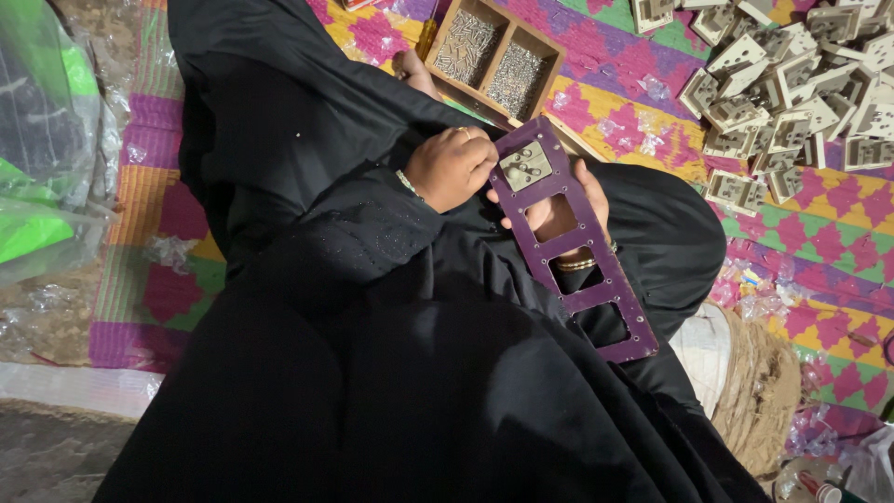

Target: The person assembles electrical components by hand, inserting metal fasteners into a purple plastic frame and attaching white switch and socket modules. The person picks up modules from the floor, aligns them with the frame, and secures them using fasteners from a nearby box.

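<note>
Down in the head view, the person sits on a patterned woven mat (838, 270) of pink, green and yellow, black cloth covering lap and arms. Across the lap lies a long purple jig (570, 237) with a row of square windows, tilted so that its near end points toward the lower right. The top window holds a pale socket plate (526, 166), its metal parts showing.

Under the jig, the right hand (568, 216) supports it from below: the fingers curl up around the frame and show through the second window, with a bangle at the wrist visible through the third. The left hand (453, 168) rests against the jig's upper left edge, fingers curled in close beside the socket plate; whether they pinch anything small cannot be told.

Just beyond the jig's top end stands a wooden tray (549, 44) with two compartments, each filled with small metal pieces. Farther right, well apart from the hands, a heap of loose socket plates (782, 102) lies on the mat. At the far left sits a clear plastic bag (47, 158) with green contents.
</note>
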